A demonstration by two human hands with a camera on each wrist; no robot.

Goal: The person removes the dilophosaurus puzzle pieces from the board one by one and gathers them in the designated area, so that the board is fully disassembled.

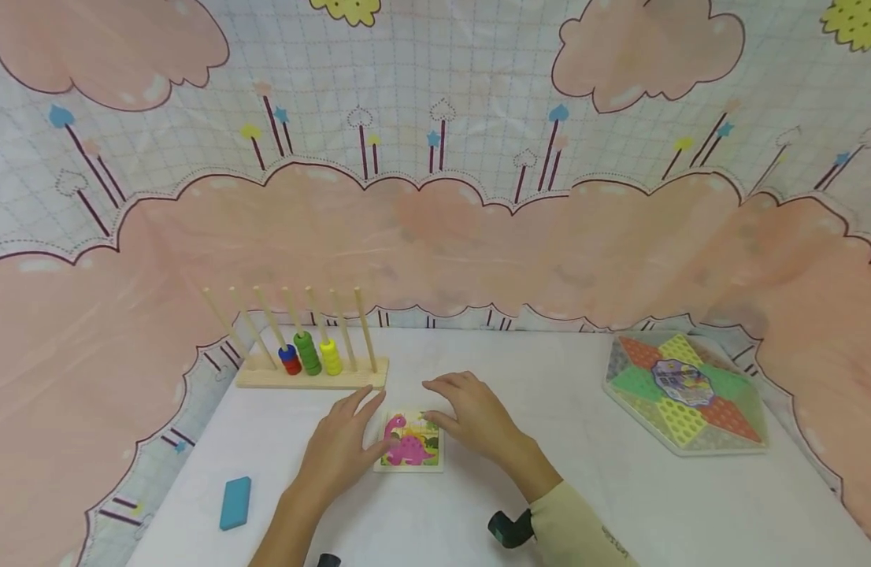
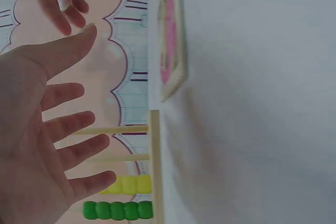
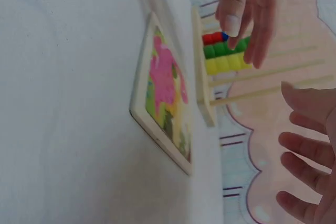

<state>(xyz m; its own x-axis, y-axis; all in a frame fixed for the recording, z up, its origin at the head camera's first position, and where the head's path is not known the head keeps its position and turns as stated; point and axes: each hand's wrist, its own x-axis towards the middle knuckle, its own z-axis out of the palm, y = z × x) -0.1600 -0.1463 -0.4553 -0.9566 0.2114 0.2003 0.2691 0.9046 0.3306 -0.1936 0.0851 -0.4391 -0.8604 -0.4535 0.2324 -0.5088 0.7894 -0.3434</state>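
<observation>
A small square picture puzzle with a pink dinosaur lies in a pale wooden frame on the white table. Above its left side is my left hand, fingers spread and holding nothing. My right hand hovers over its upper right corner, also holding nothing. In the left wrist view the puzzle appears edge-on, apart from the left hand. The right wrist view shows the puzzle flat on the cloth, with the right hand raised away from it.
Behind the left hand stands a wooden bead counter with upright rods and red, blue, green and yellow beads. A blue block lies at the left. To the right is a patterned hexagonal box. A printed curtain hangs behind the table.
</observation>
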